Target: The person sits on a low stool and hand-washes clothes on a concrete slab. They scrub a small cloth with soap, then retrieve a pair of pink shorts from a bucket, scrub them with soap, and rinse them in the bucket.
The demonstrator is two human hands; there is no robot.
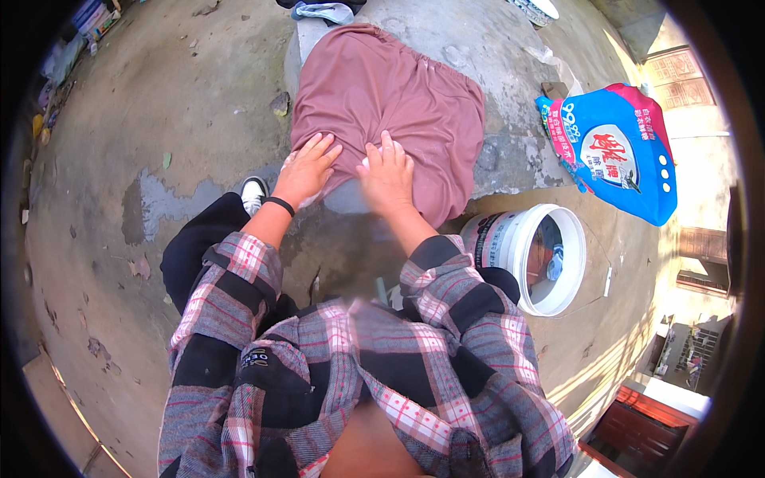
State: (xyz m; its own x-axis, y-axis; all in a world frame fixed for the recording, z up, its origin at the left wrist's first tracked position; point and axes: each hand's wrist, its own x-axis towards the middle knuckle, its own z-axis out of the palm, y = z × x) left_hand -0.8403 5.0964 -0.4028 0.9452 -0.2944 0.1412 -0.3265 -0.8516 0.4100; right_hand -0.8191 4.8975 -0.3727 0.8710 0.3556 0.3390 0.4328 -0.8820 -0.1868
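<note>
A mauve-pink garment (388,83) with a gathered elastic waistband is spread over a low concrete slab (511,128), the waistband at the far side. My left hand (308,168) lies on its near left edge, fingers apart, with whitish suds by the palm. Close beside it, my right hand (388,173) presses on the cloth with bent fingers. Something white shows under its thumb side; whether it is soap or foam I cannot tell. Folds in the fabric run together near the right fingertips. Wet concrete lies below the garment's near edge.
At right, a white plastic bucket (508,239) lies tilted on its side, cloth visible inside. A blue and pink detergent bag (621,143) bearing writing stands beyond it. Light-blue cloth (326,12) lies at the slab's far end. A patterned basin (536,11) stands farther right.
</note>
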